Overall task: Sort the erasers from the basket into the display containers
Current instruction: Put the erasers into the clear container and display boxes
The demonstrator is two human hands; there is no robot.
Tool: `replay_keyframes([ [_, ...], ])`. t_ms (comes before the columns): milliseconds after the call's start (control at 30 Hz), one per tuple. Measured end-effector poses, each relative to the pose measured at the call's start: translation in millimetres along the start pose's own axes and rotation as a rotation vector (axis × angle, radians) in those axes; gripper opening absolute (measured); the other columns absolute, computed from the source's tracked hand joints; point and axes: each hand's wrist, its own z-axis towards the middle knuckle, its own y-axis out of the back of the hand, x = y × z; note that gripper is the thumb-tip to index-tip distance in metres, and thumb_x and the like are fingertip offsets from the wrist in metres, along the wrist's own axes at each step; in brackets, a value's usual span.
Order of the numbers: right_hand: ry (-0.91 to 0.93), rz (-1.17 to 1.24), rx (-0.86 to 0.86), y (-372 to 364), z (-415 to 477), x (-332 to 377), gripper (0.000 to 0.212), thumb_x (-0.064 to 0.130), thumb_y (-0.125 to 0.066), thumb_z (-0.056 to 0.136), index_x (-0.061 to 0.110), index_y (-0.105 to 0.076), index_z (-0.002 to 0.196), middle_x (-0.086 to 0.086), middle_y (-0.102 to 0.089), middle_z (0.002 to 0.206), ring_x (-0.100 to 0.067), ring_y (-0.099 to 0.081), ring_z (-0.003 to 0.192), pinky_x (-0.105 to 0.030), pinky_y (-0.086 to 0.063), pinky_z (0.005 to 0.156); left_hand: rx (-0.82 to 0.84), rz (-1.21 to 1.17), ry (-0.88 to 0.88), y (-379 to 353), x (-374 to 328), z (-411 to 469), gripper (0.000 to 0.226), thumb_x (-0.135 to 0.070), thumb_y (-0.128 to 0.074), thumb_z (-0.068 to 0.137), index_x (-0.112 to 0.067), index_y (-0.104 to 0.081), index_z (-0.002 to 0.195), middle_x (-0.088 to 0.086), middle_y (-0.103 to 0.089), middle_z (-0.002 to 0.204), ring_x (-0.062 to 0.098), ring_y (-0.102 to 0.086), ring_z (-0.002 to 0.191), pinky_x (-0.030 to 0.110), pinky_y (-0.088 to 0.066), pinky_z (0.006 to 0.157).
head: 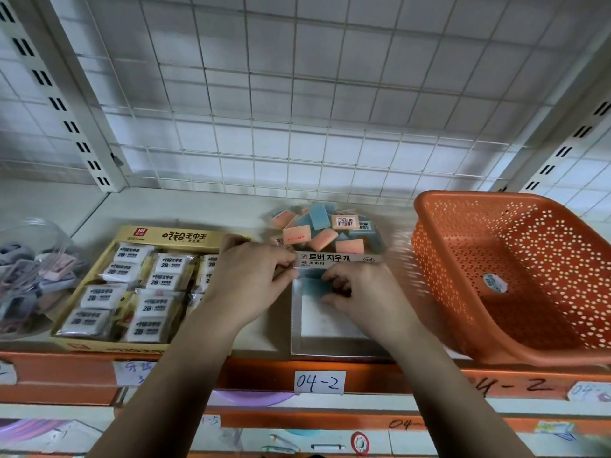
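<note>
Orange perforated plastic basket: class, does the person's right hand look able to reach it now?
Probably yes: the orange perforated plastic basket sits beside the right hand with nothing between them, though its fingers curl on a blue rectangular eraser.

On the shelf [258, 328] before me, the open box [327, 335] sits in the middle, its header card [337, 258] standing across its back end. Behind the card lies a heap of loose erasers [322, 231]. Just left of the box is a tray of wrapped erasers [132, 285], and further left a jar [29, 276]. The basket [512, 276] lies to the right, reaching the shelf's front lip. A wire grid [297, 110] stands behind everything. My left hand [251, 279] pinches the card's left end; my right hand [360, 292] curls round an eraser [312, 285] inside the box's back end.
</note>
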Motion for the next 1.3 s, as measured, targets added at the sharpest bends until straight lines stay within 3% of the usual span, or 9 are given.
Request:
replay_keyframes([
  [100,0.042,-0.026,-0.032,-5,-1,1,0.027,0.020,-0.074,0.079,0.019,-0.074,0.105,-0.001,-0.073,0.104,-0.018,-0.066,0.097,-0.035,-0.052,0.088,0.010,0.004,0.002,0,0,0,0.024,-0.042,-0.059,0.092,-0.031,-0.072,0.108,-0.010,-0.074,0.101,0.013,-0.066,0.098,0.033,-0.031,0.100],
  [300,0.096,-0.043,-0.047,-9,0,5,0.026,0.017,-0.075,0.076,0.015,-0.074,0.102,-0.004,-0.074,0.102,-0.020,-0.066,0.096,-0.034,-0.052,0.087,-0.009,-0.011,0.006,-1,1,-1,0.020,-0.036,-0.059,0.092,-0.028,-0.073,0.103,-0.007,-0.075,0.097,0.016,-0.066,0.095,0.032,-0.028,0.097],
  [600,0.156,-0.045,-0.123,-15,1,6,0.012,0.007,-0.075,0.069,0.012,-0.073,0.080,-0.005,-0.073,0.080,-0.022,-0.069,0.075,-0.036,-0.058,0.067,0.002,-0.024,-0.036,1,1,0,0.020,-0.035,-0.061,0.092,-0.026,-0.074,0.104,-0.005,-0.074,0.098,0.017,-0.065,0.095,0.030,-0.036,0.098],
  [700,0.189,-0.068,-0.075,-17,3,6,0.013,0.004,-0.074,0.069,0.011,-0.072,0.080,-0.007,-0.073,0.083,-0.024,-0.069,0.078,-0.035,-0.057,0.069,0.024,-0.041,-0.042,0,2,1,0.019,-0.034,-0.060,0.092,-0.025,-0.073,0.102,-0.005,-0.074,0.097,0.017,-0.065,0.092,0.030,-0.041,0.091],
  [900,0.200,-0.079,-0.083,-20,6,5,0.015,0.004,-0.076,0.069,0.011,-0.073,0.082,-0.008,-0.073,0.084,-0.025,-0.070,0.079,-0.036,-0.058,0.069,0.047,-0.044,-0.065,1,2,2,0.014,-0.031,-0.059,0.093,-0.025,-0.071,0.093,-0.004,-0.071,0.086,0.017,-0.062,0.080,0.026,-0.030,0.073],
  [1033,0.182,-0.081,-0.014,-14,6,10,0.011,0.010,-0.070,0.080,0.012,-0.074,0.090,-0.008,-0.073,0.095,-0.025,-0.068,0.090,-0.039,-0.055,0.080,0.047,-0.047,-0.062,1,2,2,0.014,-0.032,-0.058,0.094,-0.027,-0.070,0.095,-0.005,-0.070,0.088,0.016,-0.061,0.081,0.026,-0.029,0.070],
  [1167,0.152,-0.072,0.120,2,10,11,0.015,0.021,-0.063,0.089,0.018,-0.075,0.097,0.000,-0.072,0.099,-0.015,-0.064,0.091,-0.030,-0.048,0.081,0.026,-0.049,-0.062,-1,3,1,0.017,-0.034,-0.058,0.093,-0.026,-0.073,0.097,-0.006,-0.071,0.091,0.017,-0.062,0.083,0.026,-0.036,0.072],
  [1300,0.097,0.078,-0.059,19,26,9,0.010,0.021,-0.067,0.088,0.020,-0.075,0.095,0.006,-0.073,0.093,-0.004,-0.063,0.081,-0.015,-0.048,0.075,-0.029,-0.138,-0.061,-1,1,0,0.015,-0.028,-0.061,0.091,-0.023,-0.076,0.092,-0.005,-0.073,0.087,0.015,-0.064,0.078,0.032,-0.050,0.078],
])
